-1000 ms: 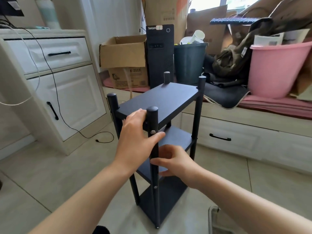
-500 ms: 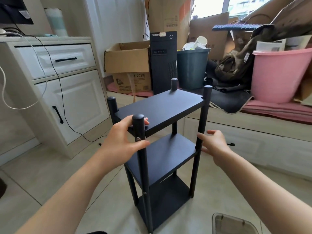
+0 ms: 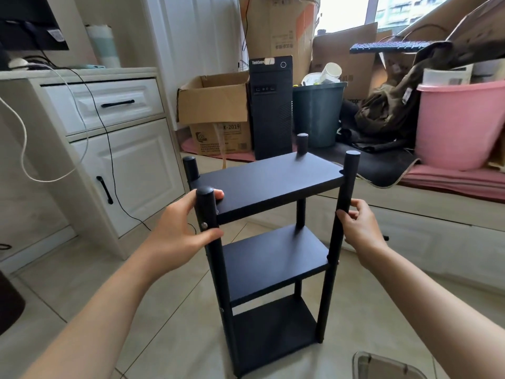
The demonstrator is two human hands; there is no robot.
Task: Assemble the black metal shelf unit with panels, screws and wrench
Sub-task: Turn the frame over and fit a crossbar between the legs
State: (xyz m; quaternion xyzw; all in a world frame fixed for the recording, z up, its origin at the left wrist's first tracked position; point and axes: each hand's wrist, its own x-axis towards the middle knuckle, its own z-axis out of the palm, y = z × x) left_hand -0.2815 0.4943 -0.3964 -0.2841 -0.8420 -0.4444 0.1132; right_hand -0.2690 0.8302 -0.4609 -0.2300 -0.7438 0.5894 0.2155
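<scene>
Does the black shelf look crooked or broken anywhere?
No. The black shelf stands upright on the floor, three panels level, four posts straight. Left hand grips the near post, right hand holds the right post.

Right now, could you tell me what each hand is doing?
Left hand: grips the near-left post.
Right hand: grips the near-right post.

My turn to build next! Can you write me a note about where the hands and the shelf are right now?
Left hand grips the near left post just under the top panel.
Right hand holds the near right post.
Shelf stands upright on the floor, all three panels on four posts.
No wrench or loose screws in view.
Left: probably check that the screws are tight.
</scene>
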